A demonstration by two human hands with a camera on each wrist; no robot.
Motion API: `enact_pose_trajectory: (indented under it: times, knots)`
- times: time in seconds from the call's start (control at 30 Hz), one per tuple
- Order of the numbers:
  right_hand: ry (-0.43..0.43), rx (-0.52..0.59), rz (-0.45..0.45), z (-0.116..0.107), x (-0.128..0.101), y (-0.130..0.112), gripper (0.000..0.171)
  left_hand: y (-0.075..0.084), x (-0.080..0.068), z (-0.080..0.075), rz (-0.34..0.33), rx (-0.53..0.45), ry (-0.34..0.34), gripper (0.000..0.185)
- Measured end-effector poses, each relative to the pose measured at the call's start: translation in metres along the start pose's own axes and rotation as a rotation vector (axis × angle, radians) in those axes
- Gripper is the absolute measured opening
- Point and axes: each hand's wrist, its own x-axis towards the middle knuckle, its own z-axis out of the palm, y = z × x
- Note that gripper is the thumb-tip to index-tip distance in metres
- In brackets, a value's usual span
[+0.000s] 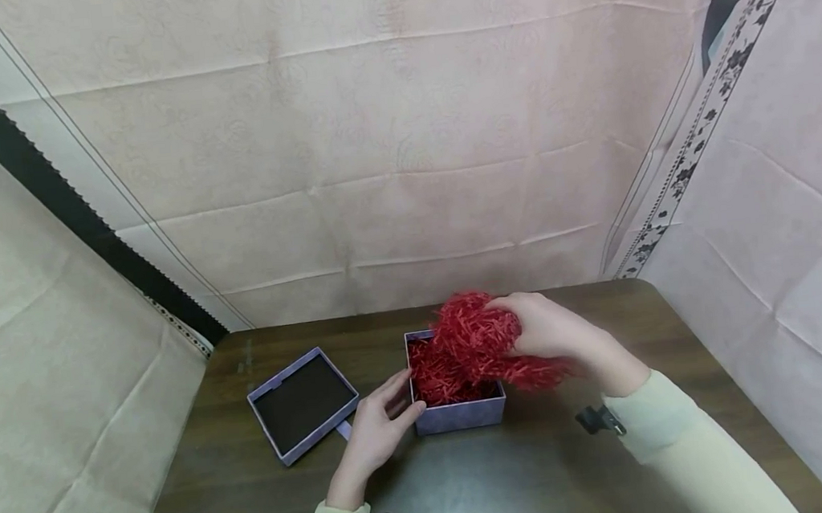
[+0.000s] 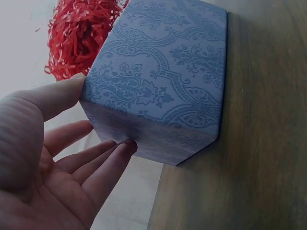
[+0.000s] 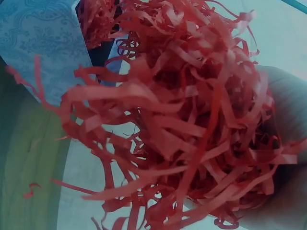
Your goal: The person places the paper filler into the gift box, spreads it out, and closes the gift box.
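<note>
A lilac patterned box (image 1: pixel 460 415) stands open in the middle of the dark wooden table (image 1: pixel 544 479), with red shredded paper (image 1: pixel 439 383) inside it. My right hand (image 1: pixel 543 331) grips a big clump of the same red shred (image 1: pixel 486 345) just above the box's far right part. In the right wrist view this clump (image 3: pixel 192 124) fills the frame, with the box wall (image 3: pixel 43 43) behind it. My left hand (image 1: pixel 401 402) rests against the box's near left corner. In the left wrist view, the thumb (image 2: pixel 57 96) and straight fingers (image 2: pixel 112 155) touch the box (image 2: pixel 163 81).
The box's lid (image 1: pixel 303 403) lies upside down on the table, left of the box, dark inside. Pale cloth sheets hang behind and on both sides of the table. A black clip (image 1: pixel 598 419) sits on my right sleeve.
</note>
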Motion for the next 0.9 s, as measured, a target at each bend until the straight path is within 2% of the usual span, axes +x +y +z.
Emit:
enact_pose_trajectory:
  times: [0.5,0.9]
  knots:
    - [-0.099,-0.073,0.078,0.014,0.014,-0.021,0.068,-0.001,0.0,-0.001,-0.005,-0.002,0.001,0.062]
    - [-0.158,-0.114,0.062,0.025,0.027,-0.028,0.062,0.001,0.0,-0.001,-0.012,-0.002,-0.004,0.062]
